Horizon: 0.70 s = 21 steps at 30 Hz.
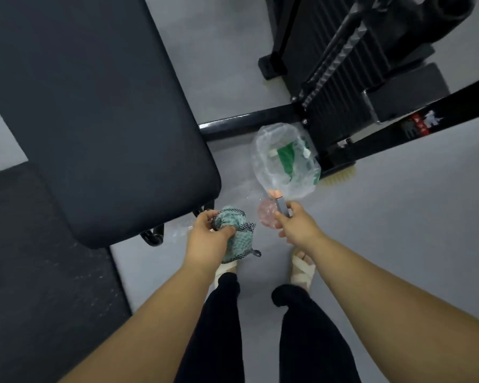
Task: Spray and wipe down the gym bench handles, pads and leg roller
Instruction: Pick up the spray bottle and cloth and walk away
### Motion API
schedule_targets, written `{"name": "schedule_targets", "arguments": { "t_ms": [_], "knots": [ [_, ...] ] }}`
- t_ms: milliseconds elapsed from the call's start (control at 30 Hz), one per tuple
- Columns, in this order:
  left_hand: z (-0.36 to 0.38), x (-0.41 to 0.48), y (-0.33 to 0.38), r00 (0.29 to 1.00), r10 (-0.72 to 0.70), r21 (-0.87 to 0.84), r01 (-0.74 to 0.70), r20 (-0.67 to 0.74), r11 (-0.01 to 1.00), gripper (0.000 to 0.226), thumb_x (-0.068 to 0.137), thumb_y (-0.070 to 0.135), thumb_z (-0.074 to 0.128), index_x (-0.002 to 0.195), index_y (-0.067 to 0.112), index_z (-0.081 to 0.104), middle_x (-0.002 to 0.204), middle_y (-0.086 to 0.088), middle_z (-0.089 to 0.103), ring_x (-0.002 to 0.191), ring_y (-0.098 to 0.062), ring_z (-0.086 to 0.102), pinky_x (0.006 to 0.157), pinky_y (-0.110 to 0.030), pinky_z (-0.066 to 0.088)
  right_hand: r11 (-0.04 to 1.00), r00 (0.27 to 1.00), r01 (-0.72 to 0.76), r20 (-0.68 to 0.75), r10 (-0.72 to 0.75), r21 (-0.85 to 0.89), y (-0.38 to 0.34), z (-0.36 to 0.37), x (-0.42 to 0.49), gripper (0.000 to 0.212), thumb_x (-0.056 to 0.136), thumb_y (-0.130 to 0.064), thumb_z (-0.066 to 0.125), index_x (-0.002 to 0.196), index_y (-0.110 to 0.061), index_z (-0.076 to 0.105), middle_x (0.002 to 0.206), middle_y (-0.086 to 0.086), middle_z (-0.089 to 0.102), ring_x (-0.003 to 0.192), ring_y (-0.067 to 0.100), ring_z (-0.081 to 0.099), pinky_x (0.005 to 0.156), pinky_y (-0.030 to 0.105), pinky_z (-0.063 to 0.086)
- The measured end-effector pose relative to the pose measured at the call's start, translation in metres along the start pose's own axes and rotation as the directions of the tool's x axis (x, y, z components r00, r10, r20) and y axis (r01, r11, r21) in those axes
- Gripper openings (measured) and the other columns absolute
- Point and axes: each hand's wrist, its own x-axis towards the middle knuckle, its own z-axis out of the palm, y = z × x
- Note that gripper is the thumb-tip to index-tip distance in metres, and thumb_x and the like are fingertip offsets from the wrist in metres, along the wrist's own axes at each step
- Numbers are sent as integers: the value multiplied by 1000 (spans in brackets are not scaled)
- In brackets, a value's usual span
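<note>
left hand (208,239) grasps a bunched green checked cloth (233,225). right hand (296,225) grips a pink clear sprayer (268,217), seen end-on, orange nozzle pointing far.

No text, brand or number can be read. A red and white sticker (418,125) on the black frame bar (458,104) is too blurred to make out. The green label (285,158) on the clear spray bottle (263,150) shows no legible print.

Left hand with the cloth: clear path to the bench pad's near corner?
Probably yes. The left hand grips the cloth right beside the bench pad, with nothing between them. The right hand and spray bottle are off to the other side.
</note>
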Motion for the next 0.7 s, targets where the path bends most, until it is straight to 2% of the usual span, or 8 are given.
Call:
{"name": "schedule_targets", "arguments": {
  "t_ms": [67,167,300,400,500,600,700],
  "knots": [
    [13,32,-12,999,-21,-26,20,-26,999,27,87,2,59,105,21,51,104,0,61,82,-13,62,53,-20,51,999,999,-25,23,24,42,2,17,45,39,97,-35,47,130,-16,40,101,6,60,79,21,59,63,29,44],
    [34,85,-36,996,-20,-32,17,-83,999,29,88,3,59,107,22,49,95,7,56,79,-8,57,57,-17,48,998,996,-37,83,33,54,8,40,117,45,99,-33,45,137,-14,31,91,0,58,66,13,54,55,25,44],
    [52,142,-63,989,-30,-30,25,-147,999,30,86,4,61,109,22,51,102,1,58,82,-12,59,65,-22,52,999,988,15,156,-22,45,14,59,190,43,100,-26,43,138,-13,27,104,3,53,69,10,53,49,20,40],
    [66,178,-83,982,-50,-54,41,-182,998,29,86,4,61,107,22,51,106,-1,58,83,-14,59,66,-23,53,998,984,18,177,-30,65,26,75,234,41,100,-28,43,135,-15,29,108,6,53,84,20,55,50,21,41],
    [75,200,-93,980,-60,-49,52,-189,997,30,87,5,60,107,24,50,110,-1,57,89,-17,58,65,-22,50,998,981,37,190,-47,53,35,84,258,35,100,-25,42,132,-15,31,111,6,53,87,22,55,54,23,44],
    [83,212,-99,980,-54,-43,47,-192,998,30,87,5,60,109,24,50,113,-1,56,95,-18,57,64,-21,49,996,974,39,221,-57,83,41,87,271,13,101,-18,38,113,-22,34,103,4,51,81,20,51,54,23,40],
    [90,217,-99,980,-46,-41,39,-195,998,30,88,5,59,109,23,51,110,0,56,90,-16,57,57,-14,48,996,957,57,279,-75,74,39,85,276,11,101,-19,38,111,-22,35,106,7,52,85,23,50,59,28,41]
  ]
}}
